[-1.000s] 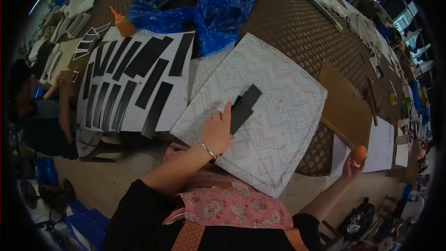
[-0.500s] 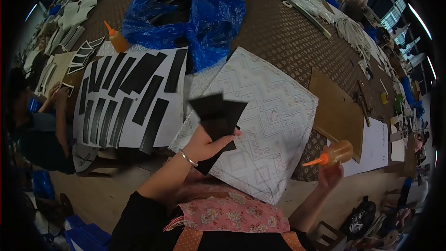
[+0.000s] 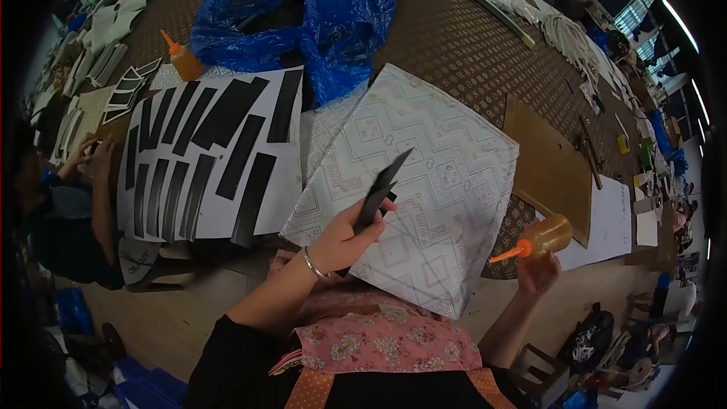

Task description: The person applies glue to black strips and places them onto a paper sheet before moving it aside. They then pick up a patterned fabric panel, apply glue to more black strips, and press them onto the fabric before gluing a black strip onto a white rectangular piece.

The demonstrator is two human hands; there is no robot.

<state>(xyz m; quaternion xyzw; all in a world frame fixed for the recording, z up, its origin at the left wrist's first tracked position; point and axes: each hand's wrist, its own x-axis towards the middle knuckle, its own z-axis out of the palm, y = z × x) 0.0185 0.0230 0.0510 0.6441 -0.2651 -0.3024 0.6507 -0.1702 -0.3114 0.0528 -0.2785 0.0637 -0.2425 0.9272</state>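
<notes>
My left hand [image 3: 344, 241] is closed around a few flat black pieces [image 3: 385, 180], which look like leather and now show nearly edge-on. It is over the near part of a white patterned board [image 3: 447, 144]. Off the board's right side, my right hand [image 3: 539, 276] grips a squeeze bottle [image 3: 551, 236] of amber liquid, its orange nozzle tilted down to the left. To the left, a white sheet [image 3: 216, 216] carries several black strips [image 3: 241, 155] laid out in rows.
A second orange-tipped bottle [image 3: 185, 64] stands behind the sheet. Crumpled blue plastic [image 3: 348, 15] with dark pieces inside lies at the back. A brown board [image 3: 549, 170] rests at right. At left, another person's hands [image 3: 95, 150] work on a small piece.
My left hand has turned the black pieces from fanned and face-up to nearly edge-on. The right hand still holds the bottle, shifted only slightly.
</notes>
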